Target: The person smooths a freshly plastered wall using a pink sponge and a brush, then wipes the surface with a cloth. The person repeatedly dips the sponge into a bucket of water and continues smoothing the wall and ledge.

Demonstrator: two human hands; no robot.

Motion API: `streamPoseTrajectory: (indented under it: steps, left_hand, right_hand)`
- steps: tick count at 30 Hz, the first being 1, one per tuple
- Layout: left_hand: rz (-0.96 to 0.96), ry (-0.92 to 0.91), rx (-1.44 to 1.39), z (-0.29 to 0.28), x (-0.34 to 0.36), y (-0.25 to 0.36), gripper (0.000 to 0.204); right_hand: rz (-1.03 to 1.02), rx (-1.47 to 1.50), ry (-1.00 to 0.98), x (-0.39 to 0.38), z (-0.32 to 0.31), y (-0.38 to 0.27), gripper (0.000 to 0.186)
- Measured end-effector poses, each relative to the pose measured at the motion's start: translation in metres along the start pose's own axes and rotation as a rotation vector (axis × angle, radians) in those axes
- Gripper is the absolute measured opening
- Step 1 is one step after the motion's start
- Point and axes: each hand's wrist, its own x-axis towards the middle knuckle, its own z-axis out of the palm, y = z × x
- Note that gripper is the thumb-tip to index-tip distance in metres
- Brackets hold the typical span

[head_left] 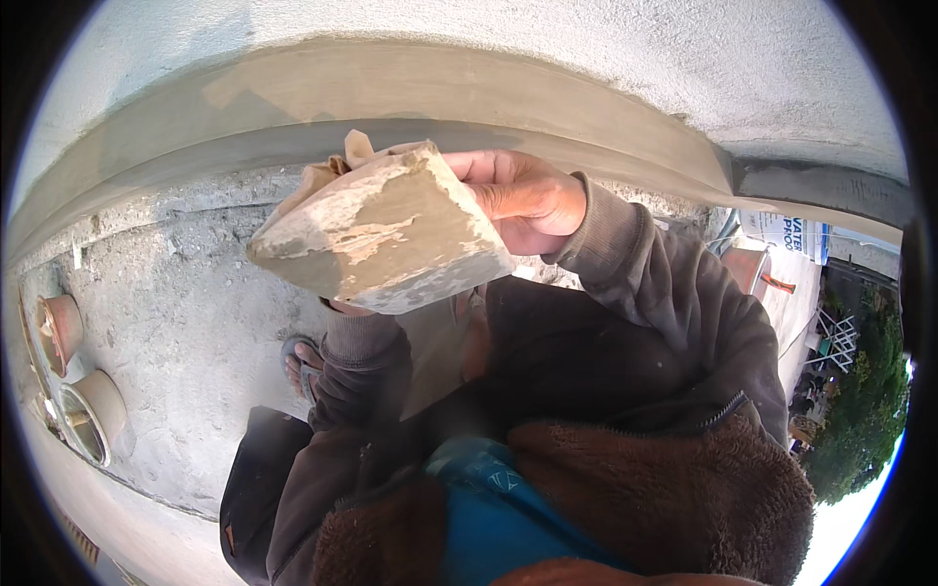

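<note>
A wedge-shaped slab (pixel 405 234), smeared with damp grey-brown mortar and pale dried patches, is held up before me at the middle of the head view. My right hand (pixel 523 195) closes on its right edge, thumb toward me and fingers reaching behind. From below, my left hand (pixel 349 308) comes up behind the slab; only a bit near the wrist shows, and its fingers are hidden. Crumpled tan material (pixel 354 154) sticks out along the slab's far edge; whether it is cloth, paper or a glove, I cannot tell.
Beyond my hands runs a low grey mortar band (pixel 391 88) beneath a rough white wall (pixel 547 34). Two buckets, one reddish (pixel 61 334) and one beige (pixel 96 415), stand at left on dusty ground (pixel 195 322). At right are another bucket (pixel 745 269) and a printed white bag (pixel 782 232).
</note>
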Motion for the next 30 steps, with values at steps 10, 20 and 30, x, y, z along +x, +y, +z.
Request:
streamPoseTrajectory:
  steps: [10, 20, 30]
  left_hand:
    - [0.128, 0.025, 1.12, 0.064, 0.044, 0.023, 0.039]
    - [-0.216, -0.054, 2.117, 0.162, 0.024, 0.239, 0.029]
    - [-0.758, -0.099, 1.775, 0.203, -0.073, 0.197, 0.024]
  right_hand:
    - [-0.321, -0.303, 0.193, -0.083, -0.01, -0.029, 0.035]
    - [-0.039, -1.881, 1.105, -0.248, -0.169, -0.102, 0.022]
    - [-0.22, -2.113, 0.34, 0.237, 0.014, -0.005, 0.03]
